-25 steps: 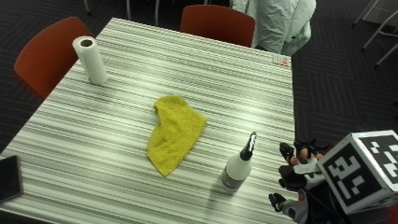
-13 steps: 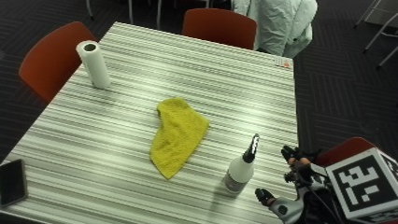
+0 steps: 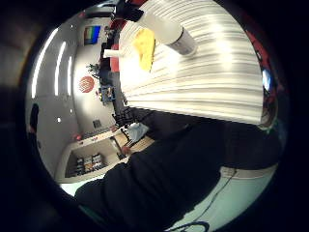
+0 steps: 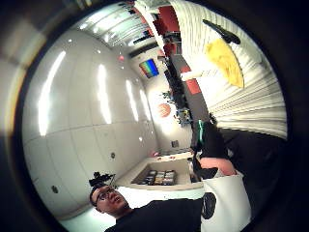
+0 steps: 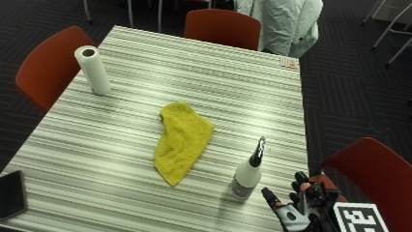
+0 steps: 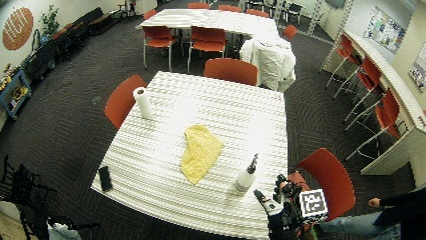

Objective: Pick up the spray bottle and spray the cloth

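A white spray bottle (image 5: 247,173) with a black nozzle stands upright near the table's front right corner. The yellow cloth (image 5: 182,141) lies crumpled on the striped table (image 5: 193,72), left of the bottle. My gloved right hand (image 5: 297,209) hovers at the table's front edge, just right of the bottle and apart from it, fingers spread and holding nothing. In the little finger side palm view the bottle (image 3: 164,26) and cloth (image 3: 145,46) show at a distance. The thumb side palm view shows the cloth (image 4: 226,60) and the black nozzle (image 4: 219,30). The wide outside view shows the bottle (image 6: 245,176) and hand (image 6: 276,205).
A paper towel roll (image 5: 93,70) stands at the far left of the table. A dark phone (image 5: 11,195) lies at the front left corner. Red chairs (image 5: 376,174) surround the table, one right beside my hand. A small card (image 5: 289,60) lies at the far right edge.
My hand has dropped lower, toward the table's front edge, and stays right of the bottle. The bottle and cloth have not moved.
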The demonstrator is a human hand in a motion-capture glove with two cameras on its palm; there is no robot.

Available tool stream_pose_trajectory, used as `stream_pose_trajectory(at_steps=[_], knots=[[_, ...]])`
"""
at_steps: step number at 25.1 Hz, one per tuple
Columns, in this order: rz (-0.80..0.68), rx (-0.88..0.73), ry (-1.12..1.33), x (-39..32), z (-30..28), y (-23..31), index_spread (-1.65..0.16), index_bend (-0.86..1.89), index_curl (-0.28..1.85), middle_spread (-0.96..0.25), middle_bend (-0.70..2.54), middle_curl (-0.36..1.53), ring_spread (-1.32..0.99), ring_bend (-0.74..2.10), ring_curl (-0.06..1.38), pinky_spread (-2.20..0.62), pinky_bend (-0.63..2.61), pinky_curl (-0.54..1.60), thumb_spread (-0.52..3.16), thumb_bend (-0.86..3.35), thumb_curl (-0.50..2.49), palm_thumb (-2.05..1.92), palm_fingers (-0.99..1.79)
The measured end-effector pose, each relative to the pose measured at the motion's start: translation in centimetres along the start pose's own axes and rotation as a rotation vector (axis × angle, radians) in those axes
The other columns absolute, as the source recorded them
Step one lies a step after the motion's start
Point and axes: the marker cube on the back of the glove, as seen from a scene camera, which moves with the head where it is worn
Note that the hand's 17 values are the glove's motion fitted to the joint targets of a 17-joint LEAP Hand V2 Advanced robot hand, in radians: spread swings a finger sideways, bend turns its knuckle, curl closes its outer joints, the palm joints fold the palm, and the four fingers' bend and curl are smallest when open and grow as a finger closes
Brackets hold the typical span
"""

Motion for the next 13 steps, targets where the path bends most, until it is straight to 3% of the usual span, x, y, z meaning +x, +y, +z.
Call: stream_pose_trajectory(at_steps=[13], knots=[[0.09,0.041,0.005,3.7,2.6,-1.2,-0.36,0.14,0.24,0.07,0.2,0.29,0.15,0.37,0.27,0.18,0.41,0.34,1.01,0.09,0.45,0.81,0.06]])
